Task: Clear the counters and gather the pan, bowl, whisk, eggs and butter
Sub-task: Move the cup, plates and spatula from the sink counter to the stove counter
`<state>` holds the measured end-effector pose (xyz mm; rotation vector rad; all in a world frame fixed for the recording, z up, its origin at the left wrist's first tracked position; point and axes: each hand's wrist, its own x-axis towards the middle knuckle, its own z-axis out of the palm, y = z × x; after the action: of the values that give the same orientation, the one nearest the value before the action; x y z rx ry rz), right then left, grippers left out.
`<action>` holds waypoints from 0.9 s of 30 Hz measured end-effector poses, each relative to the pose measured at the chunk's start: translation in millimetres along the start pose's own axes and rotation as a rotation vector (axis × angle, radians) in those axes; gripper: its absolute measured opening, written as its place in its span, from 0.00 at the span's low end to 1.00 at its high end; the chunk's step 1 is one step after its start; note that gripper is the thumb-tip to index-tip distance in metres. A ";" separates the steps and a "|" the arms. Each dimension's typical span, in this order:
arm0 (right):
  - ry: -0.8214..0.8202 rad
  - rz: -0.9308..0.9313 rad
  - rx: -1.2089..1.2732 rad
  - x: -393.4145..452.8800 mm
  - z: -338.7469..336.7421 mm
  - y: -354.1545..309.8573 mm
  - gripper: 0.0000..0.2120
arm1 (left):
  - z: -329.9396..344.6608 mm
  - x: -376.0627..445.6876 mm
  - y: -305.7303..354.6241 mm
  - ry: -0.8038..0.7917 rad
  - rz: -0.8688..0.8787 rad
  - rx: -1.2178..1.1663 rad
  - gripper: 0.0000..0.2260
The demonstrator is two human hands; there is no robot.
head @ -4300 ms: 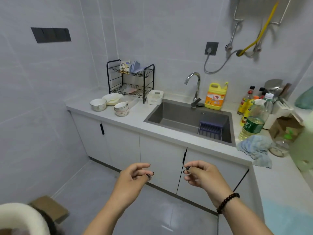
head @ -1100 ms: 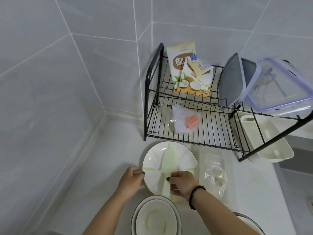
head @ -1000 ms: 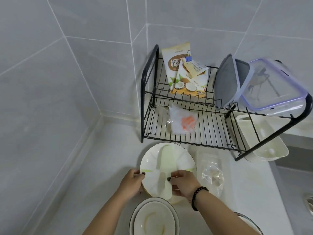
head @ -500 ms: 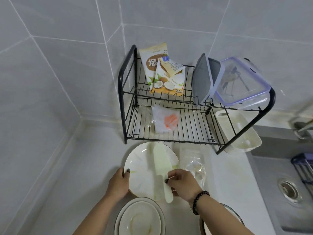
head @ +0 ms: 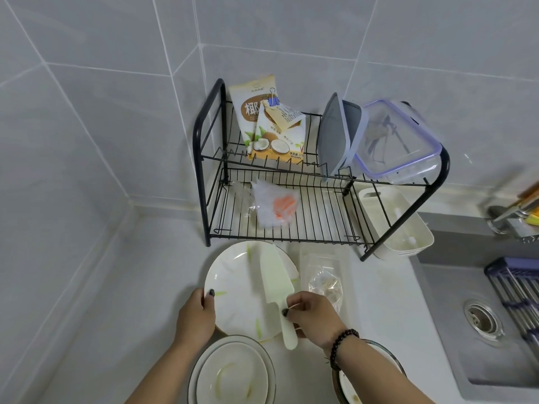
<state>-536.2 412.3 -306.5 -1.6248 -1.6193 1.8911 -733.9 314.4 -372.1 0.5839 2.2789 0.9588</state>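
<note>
— Holding the plate [head: 239, 290] by its rim: left hand [head: 194, 317] grips the left edge, right hand [head: 313, 316] pinches the right edge beside the pale spatula [head: 275, 287] lying across it.

— Where is it?

— On the counter [head: 116, 287] before the black rack [head: 291, 205]. It looks glazed, stiff, breakable and probably slick; keeping opposite rim holds level should stop the light spatula sliding.

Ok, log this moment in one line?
stage: clearing counter | left hand: holds plate rim | right hand: pinches spatula on plate | sink: right
</note>
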 end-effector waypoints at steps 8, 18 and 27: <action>0.004 0.008 -0.002 -5.9 -1.7 3.0 0.07 | -2.3 -7.3 4.1 0.018 0.031 -0.020 0.16; 0.021 0.001 0.023 -12.3 -5.3 5.5 0.07 | -4.0 5.1 3.0 -0.013 0.017 0.024 0.15; 0.034 0.010 0.044 -16.0 -6.8 11.5 0.08 | -9.8 11.2 3.8 -0.017 0.041 0.051 0.14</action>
<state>-519.0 400.6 -304.6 -1.6422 -1.5485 1.8797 -747.9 318.7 -367.6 0.6599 2.2901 0.9143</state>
